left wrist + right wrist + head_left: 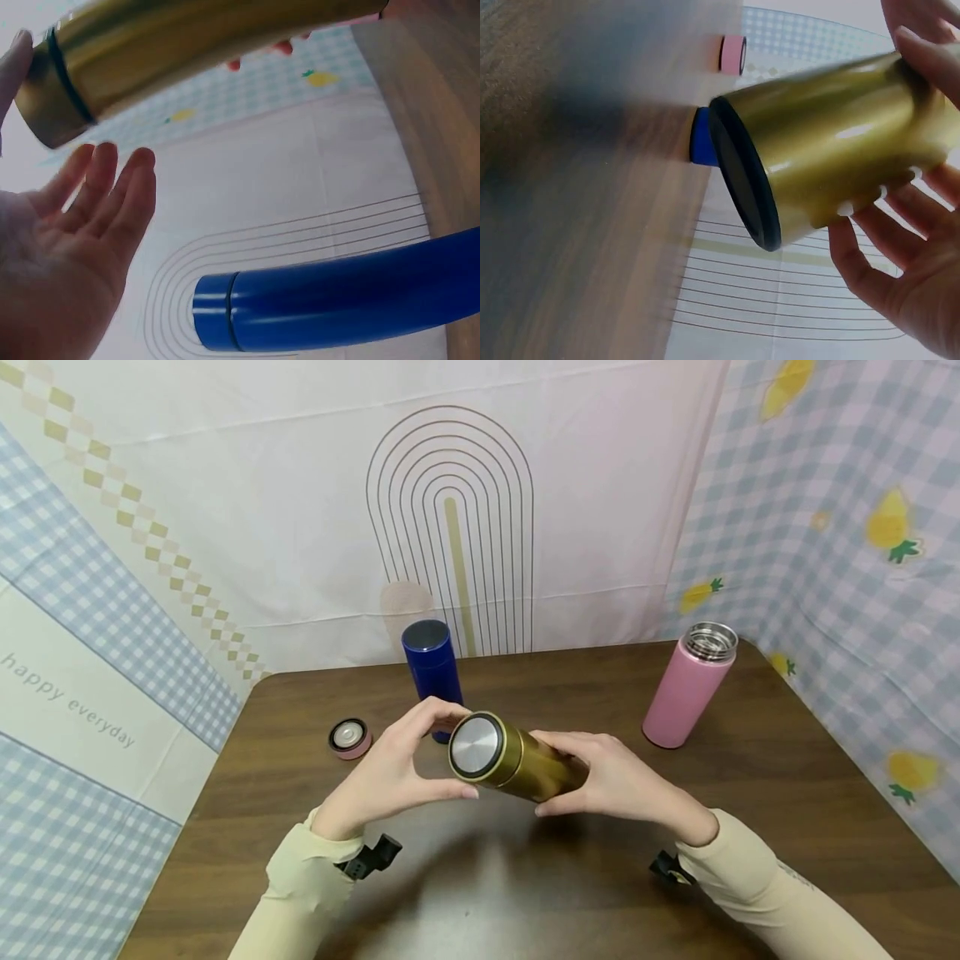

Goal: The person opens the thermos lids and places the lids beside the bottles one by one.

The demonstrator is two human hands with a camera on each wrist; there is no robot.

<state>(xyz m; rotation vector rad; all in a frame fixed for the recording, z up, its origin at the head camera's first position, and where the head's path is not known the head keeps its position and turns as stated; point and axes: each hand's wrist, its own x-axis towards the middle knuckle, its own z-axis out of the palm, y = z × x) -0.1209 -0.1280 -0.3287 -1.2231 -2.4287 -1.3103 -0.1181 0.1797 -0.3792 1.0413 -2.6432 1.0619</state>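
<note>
A gold thermos flask (pixel 536 764) is held up above the table, tilted with its lid (pixel 477 746) toward the left. My right hand (pixel 611 777) grips the flask's body near the base; in the right wrist view its fingers (pixel 885 229) curl along the gold side. Around the lid end is my left hand (pixel 401 768), its thumb beside the lid. The left wrist view shows that hand's fingers (pixel 105 187) spread and apart from the lid. Whether the thumb touches the lid I cannot tell. Behind the left hand stands a blue thermos flask (pixel 435 668) with its lid on.
At the back right a pink thermos flask (pixel 686 693) stands upright without a lid. A pink lid (pixel 350 739) lies upside down on the left of the wooden table (pixel 262 793). Patterned cloths (pixel 600 510) hang behind and along the sides.
</note>
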